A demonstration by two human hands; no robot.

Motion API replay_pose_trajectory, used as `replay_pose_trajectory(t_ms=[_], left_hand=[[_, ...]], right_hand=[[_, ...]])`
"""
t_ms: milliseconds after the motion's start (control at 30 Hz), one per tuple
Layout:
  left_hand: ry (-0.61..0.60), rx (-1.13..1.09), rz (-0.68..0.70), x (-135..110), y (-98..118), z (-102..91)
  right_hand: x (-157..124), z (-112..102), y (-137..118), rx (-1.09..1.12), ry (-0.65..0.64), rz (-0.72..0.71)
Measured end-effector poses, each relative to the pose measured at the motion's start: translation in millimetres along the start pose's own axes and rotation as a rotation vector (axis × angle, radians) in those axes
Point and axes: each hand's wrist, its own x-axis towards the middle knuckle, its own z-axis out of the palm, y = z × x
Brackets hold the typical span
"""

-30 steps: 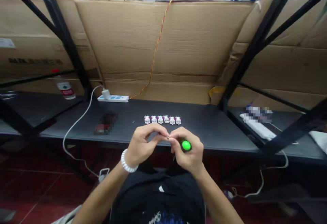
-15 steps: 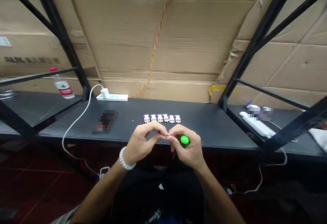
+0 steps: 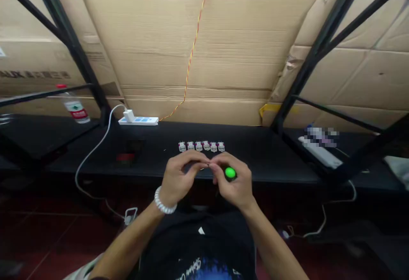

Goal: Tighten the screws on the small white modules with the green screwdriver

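Nearest is the person's dark printed T-shirt [image 3: 198, 248], with the bare forearms on either side of it. A white coiled bracelet [image 3: 164, 202] circles the left wrist. Over the near edge of the black worktop [image 3: 255, 152], the two hands meet at their fingertips. The left hand [image 3: 177, 180] pinches narrowly, thumb and forefinger closed on a tiny part [image 3: 208, 164], too small to identify. The right hand [image 3: 234, 182] brings its thumb and forefinger to the same part, while its curled palm holds a green-ended object [image 3: 230, 172], mostly hidden.

Just beyond the hands, six small white-and-purple parts [image 3: 198, 146] stand in a left-to-right row on the worktop. To their left lies a blurred dark and red object [image 3: 125, 157]. A white cable [image 3: 96, 152] hangs over the near edge at left and runs up to a plug [image 3: 129, 115] in the white power strip [image 3: 143, 121], near the far edge. Farther left, beyond a black frame post [image 3: 86, 65], is a red-capped bottle [image 3: 76, 109]. At the far side, a twisted red-and-yellow wire [image 3: 191, 54] runs down the cardboard [image 3: 239, 46] to the strip.
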Motion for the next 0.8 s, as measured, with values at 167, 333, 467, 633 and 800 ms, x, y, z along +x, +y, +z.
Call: replay_pose_trajectory(t_ms=[167,333,467,633,800], left_hand=[[0.027,-0.094,-0.040,-0.9,-0.7,6.9],[0.009,-0.222,-0.112,-1.6,-4.1,13.3],[0.051,-0.184,-0.104,-3.5,-7.2,15.7],[0.055,-0.111,-0.056,-5.5,-9.1,13.4],[0.062,-0.051,-0.011,-3.5,-8.4,10.5]], right_hand=[[-3.9,6.3,0.1,-0.033,0.077,-0.067],[-5.2,8.8,1.3,-0.040,0.130,-0.073],[-5.1,7.8,2.9,-0.056,0.112,-0.092],[-4.2,7.3,2.4,-0.089,0.112,-0.132],[-3.3,7.0,1.2,-0.097,0.105,-0.117]])
